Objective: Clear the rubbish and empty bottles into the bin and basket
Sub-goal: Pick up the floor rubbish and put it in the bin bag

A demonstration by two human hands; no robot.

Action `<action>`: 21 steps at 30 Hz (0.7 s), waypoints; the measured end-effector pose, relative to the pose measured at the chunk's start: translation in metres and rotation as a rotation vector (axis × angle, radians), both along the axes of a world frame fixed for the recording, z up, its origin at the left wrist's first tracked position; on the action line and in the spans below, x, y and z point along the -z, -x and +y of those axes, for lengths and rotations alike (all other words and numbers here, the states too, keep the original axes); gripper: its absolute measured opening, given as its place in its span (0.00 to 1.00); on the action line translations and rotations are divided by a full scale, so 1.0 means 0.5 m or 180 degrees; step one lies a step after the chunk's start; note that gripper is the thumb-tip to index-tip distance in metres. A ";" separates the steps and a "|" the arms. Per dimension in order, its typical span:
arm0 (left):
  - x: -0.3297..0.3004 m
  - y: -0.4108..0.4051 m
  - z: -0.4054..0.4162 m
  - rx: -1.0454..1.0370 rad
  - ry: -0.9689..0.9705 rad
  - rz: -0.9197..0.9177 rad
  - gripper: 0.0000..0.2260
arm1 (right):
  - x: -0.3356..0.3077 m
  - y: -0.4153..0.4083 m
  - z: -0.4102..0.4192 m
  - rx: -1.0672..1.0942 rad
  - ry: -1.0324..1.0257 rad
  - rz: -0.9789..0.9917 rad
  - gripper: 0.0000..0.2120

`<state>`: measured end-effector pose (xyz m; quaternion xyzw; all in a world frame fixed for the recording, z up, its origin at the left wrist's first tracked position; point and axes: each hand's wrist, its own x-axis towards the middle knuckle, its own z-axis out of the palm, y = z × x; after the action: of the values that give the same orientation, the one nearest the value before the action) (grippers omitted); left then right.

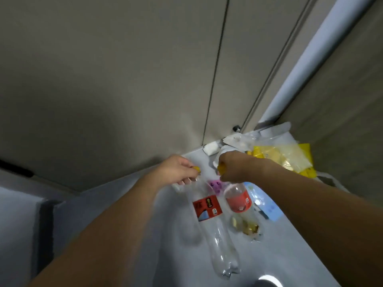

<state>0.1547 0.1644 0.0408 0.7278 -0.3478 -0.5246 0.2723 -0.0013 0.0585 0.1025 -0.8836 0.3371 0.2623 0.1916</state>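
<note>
Motion-blurred hands point(207, 170), yellow caps point(222, 169) mostly hidden.

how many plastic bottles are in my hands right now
2. The left hand grips the longer bottle by its yellow cap; the right hand grips the shorter bottle beside it, likewise. More may be hidden in the rubbish pile.

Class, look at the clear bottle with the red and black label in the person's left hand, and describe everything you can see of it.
The bottle is clear, thin plastic and looks empty. A red label with black and pale blue patches wraps its upper body. Its cap is yellow. It hangs neck up, base tilted toward the camera, over the grey table. The left hand pinches it at the cap. A second bottle, held by the right hand, hangs close beside it; contact is unclear.
</note>
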 end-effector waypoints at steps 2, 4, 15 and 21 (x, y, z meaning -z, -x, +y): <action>-0.068 0.044 -0.060 0.0330 0.0164 -0.0191 0.06 | -0.059 0.057 -0.028 0.0229 0.0005 0.0058 0.15; -0.131 0.090 -0.116 0.0675 0.0306 -0.0394 0.06 | -0.114 0.124 -0.058 0.0494 -0.0007 0.0085 0.16; -0.402 0.510 -0.304 0.2512 0.0928 -0.0956 0.07 | -0.336 0.608 -0.124 0.2435 -0.0580 -0.0216 0.11; -0.500 0.772 -0.318 0.3308 0.1230 -0.1183 0.08 | -0.419 0.839 -0.102 0.2946 -0.0392 -0.0496 0.06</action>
<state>-0.2312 0.0055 0.2909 0.4787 -0.7904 -0.3799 0.0414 -0.4207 0.0076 0.3118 -0.6445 0.6640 0.1017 0.3652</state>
